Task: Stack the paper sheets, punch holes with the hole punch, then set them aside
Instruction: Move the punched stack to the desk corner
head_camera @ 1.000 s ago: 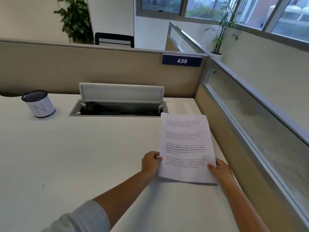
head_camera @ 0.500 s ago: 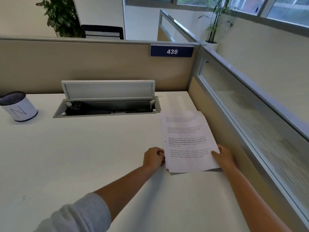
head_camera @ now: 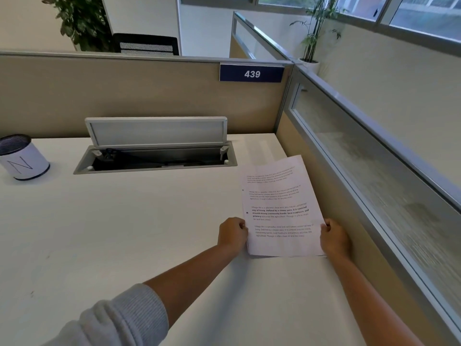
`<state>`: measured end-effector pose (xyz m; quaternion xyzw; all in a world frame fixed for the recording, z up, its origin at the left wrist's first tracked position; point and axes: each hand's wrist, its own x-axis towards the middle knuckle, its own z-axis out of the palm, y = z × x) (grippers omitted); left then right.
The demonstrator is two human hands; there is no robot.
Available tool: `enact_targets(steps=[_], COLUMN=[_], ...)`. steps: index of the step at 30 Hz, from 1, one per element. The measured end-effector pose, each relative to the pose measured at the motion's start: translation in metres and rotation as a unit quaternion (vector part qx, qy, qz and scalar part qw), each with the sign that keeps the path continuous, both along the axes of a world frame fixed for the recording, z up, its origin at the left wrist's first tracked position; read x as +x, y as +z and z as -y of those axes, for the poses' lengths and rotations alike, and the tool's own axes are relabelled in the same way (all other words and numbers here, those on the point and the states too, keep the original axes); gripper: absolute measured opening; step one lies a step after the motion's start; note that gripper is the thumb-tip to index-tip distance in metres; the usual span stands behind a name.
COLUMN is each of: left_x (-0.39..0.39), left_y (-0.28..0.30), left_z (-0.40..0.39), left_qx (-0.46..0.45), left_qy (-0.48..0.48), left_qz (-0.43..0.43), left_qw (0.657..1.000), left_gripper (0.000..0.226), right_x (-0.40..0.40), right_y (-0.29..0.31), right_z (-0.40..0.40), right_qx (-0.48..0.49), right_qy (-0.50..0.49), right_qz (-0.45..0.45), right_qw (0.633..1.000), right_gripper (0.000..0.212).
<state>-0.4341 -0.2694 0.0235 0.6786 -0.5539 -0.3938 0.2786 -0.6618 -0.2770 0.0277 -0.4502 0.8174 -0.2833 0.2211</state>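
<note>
Beige cubicle partitions (head_camera: 124, 96) wall off a white desk (head_camera: 112, 233) on its far side and its right, the far one carrying a navy plate numbered 439 (head_camera: 251, 74). Windows (head_camera: 399, 13) run along the wall beyond, with a leafy plant (head_camera: 79, 21) and the back of a black chair (head_camera: 147, 44) showing over the far partition, and a thin potted plant (head_camera: 313, 28) standing at the corner where the partitions meet. Set into the desk near the far partition, a cable tray (head_camera: 154, 161) lies with its grey lid (head_camera: 157, 131) propped upright. At the desk's left edge stands a white mesh-topped pen cup (head_camera: 22, 158) marked with an N. Near the right edge of the desk, just beside the side partition, lies a stack of paper sheets (head_camera: 279, 206), printed text facing up, its far end angled slightly to the right; two dark dots show along its left margin. A person reaches in from the near side, a grey sleeve (head_camera: 119, 320) pushed up the left forearm. The left hand (head_camera: 232, 236) grips the stack's left edge with curled fingers, and the right hand (head_camera: 334, 237) grips the right edge likewise, the two hands set apart by the width of the sheets, near the stack's lower end.
</note>
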Motion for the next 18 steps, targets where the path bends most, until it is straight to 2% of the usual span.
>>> enact_targets(steps=[8,12,18], left_x=[-0.002,-0.003,-0.006], left_y=[-0.003,-0.003,0.000], left_z=[0.001,0.001,-0.001], left_qx=[0.017,0.014,-0.001], left_qy=[-0.023,-0.022,-0.038], left_qz=[0.047,0.057,0.066], left_qw=[0.999,0.998,0.997], left_gripper=[0.021,0.034,0.025], right_x=[0.007,0.014,0.021], right_y=[-0.003,-0.006,-0.006], right_z=[-0.003,-0.006,-0.011], right_qx=[-0.008,0.013,0.016], right_qy=[0.013,0.011,0.005], right_qz=[-0.051,-0.110,-0.173], right_qw=[0.999,0.994,0.985], right_gripper=[0.029,0.038,0.046])
